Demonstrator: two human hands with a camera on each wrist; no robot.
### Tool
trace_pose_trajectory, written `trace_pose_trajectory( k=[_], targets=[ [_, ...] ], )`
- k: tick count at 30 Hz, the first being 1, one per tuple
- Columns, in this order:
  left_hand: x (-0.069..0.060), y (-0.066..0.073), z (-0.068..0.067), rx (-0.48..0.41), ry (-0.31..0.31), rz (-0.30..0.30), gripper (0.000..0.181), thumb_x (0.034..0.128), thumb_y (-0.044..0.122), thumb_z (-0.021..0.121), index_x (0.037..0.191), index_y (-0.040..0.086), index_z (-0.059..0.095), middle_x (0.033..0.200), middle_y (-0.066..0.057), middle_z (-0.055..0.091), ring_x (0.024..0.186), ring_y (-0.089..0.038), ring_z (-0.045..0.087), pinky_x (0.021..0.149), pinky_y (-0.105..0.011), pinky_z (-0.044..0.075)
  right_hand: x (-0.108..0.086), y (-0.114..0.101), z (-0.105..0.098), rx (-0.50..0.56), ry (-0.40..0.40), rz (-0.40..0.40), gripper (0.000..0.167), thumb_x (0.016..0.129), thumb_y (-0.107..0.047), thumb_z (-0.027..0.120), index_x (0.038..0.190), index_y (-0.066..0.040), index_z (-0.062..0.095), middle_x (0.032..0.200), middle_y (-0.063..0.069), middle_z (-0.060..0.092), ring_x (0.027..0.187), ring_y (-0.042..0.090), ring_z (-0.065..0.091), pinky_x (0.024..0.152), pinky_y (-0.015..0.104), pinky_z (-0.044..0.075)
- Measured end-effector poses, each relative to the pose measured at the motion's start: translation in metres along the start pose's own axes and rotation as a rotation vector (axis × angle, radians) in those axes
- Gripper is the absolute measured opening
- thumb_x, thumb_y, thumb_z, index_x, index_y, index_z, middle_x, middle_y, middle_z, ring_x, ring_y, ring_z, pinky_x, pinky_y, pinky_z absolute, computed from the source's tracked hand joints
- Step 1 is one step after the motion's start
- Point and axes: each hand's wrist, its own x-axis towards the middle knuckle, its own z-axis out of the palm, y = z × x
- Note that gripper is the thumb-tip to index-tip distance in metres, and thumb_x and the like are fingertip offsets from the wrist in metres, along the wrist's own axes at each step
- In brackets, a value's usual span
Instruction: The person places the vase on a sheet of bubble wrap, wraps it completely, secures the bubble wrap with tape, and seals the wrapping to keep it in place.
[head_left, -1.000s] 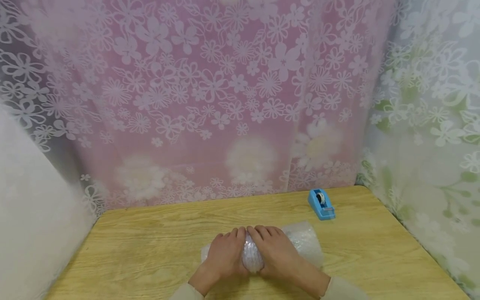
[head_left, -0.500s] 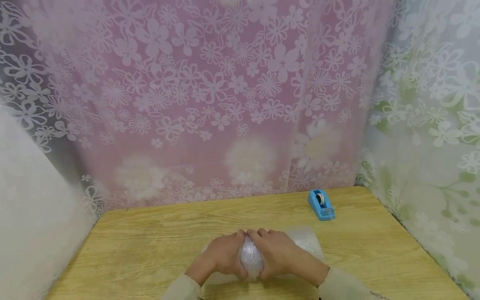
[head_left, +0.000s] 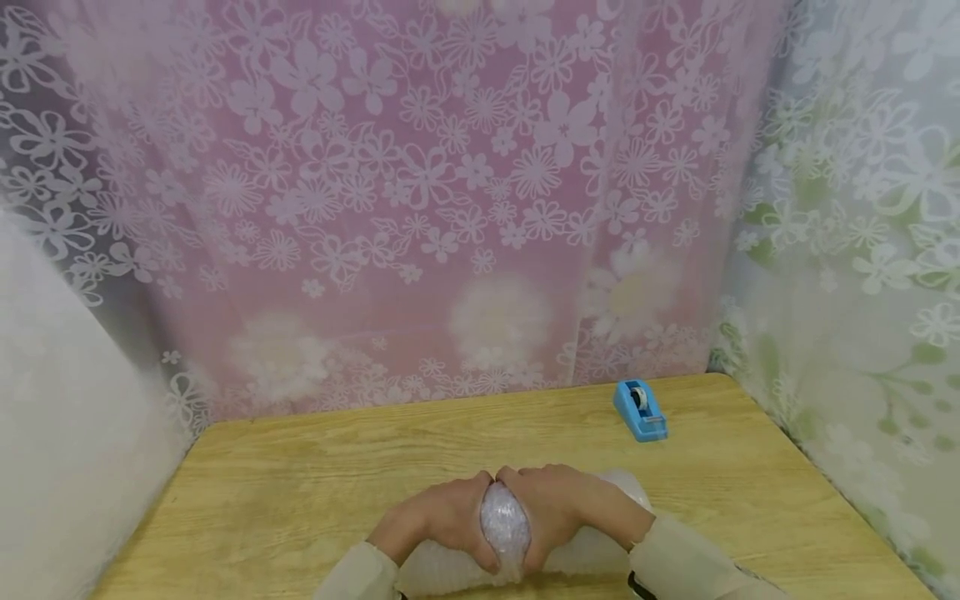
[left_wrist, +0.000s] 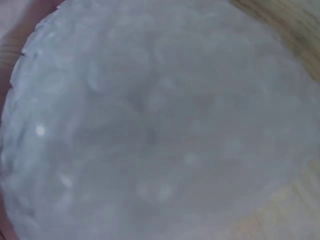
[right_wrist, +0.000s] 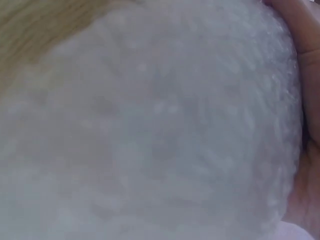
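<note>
A bundle of clear bubble wrap (head_left: 505, 523) lies across the near part of the wooden table, its loose ends sticking out past both wrists. My left hand (head_left: 455, 518) grips its left side, thumb on the near face and fingers curled over the far side. On the other side my right hand (head_left: 550, 507) grips it the same way, close beside the left one. Whatever is inside the wrap cannot be made out. Both wrist views are filled by the blurred bubble wrap (left_wrist: 150, 125), with part of a hand at the edge.
A blue tape dispenser (head_left: 641, 411) stands toward the back right of the wooden table (head_left: 300, 467). Behind the table hangs a pink flowered curtain (head_left: 390, 208). A pale green flowered curtain (head_left: 847, 333) borders the right side, and a white sheet (head_left: 67, 433) the left.
Both hands have turned over the bundle toward the body, the fingers going from spread on top to curled behind. The wrap's ends now show on the near side of the wrists.
</note>
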Motion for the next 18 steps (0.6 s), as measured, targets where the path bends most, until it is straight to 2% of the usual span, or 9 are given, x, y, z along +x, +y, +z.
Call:
trace_pose_trajectory(
  k=[4, 7, 12, 18],
  targets=[
    [-0.001, 0.002, -0.003, 0.173, 0.049, -0.021, 0.082, 0.0590, 0.048, 0.085, 0.124, 0.014, 0.047, 0.100, 0.009, 0.054, 0.085, -0.007, 0.052, 0.073, -0.027, 0.048, 0.003, 0.000, -0.003, 0.012, -0.030, 0.005, 0.083, 0.058, -0.049, 0.086, 0.122, -0.015, 0.045, 0.095, -0.012, 0.054, 0.079, 0.005, 0.054, 0.070, 0.028, 0.049],
    [-0.003, 0.005, -0.004, 0.320, 0.112, -0.012, 0.088, 0.0587, 0.057, 0.083, 0.127, 0.013, 0.049, 0.106, 0.006, 0.054, 0.090, -0.010, 0.052, 0.077, -0.032, 0.048, 0.005, 0.003, -0.006, 0.052, -0.061, 0.014, 0.077, 0.060, -0.046, 0.085, 0.119, -0.016, 0.045, 0.094, -0.011, 0.054, 0.078, 0.005, 0.053, 0.070, 0.027, 0.048],
    [-0.008, 0.019, -0.002, 0.474, 0.200, 0.006, 0.082, 0.0612, 0.057, 0.081, 0.123, 0.010, 0.054, 0.103, 0.005, 0.056, 0.090, -0.013, 0.053, 0.078, -0.036, 0.048, 0.006, 0.009, -0.010, 0.155, -0.113, 0.066, 0.070, 0.063, -0.039, 0.086, 0.115, -0.018, 0.046, 0.092, -0.010, 0.053, 0.077, 0.005, 0.054, 0.070, 0.026, 0.048],
    [-0.015, 0.033, 0.008, 0.630, 0.277, -0.045, 0.098, 0.0604, 0.066, 0.076, 0.130, 0.002, 0.049, 0.109, -0.007, 0.061, 0.097, -0.023, 0.059, 0.081, -0.040, 0.049, 0.012, 0.011, -0.015, 0.141, -0.154, 0.089, 0.071, 0.062, -0.041, 0.084, 0.116, -0.016, 0.045, 0.094, -0.009, 0.053, 0.081, 0.006, 0.053, 0.075, 0.028, 0.048]
  ],
)
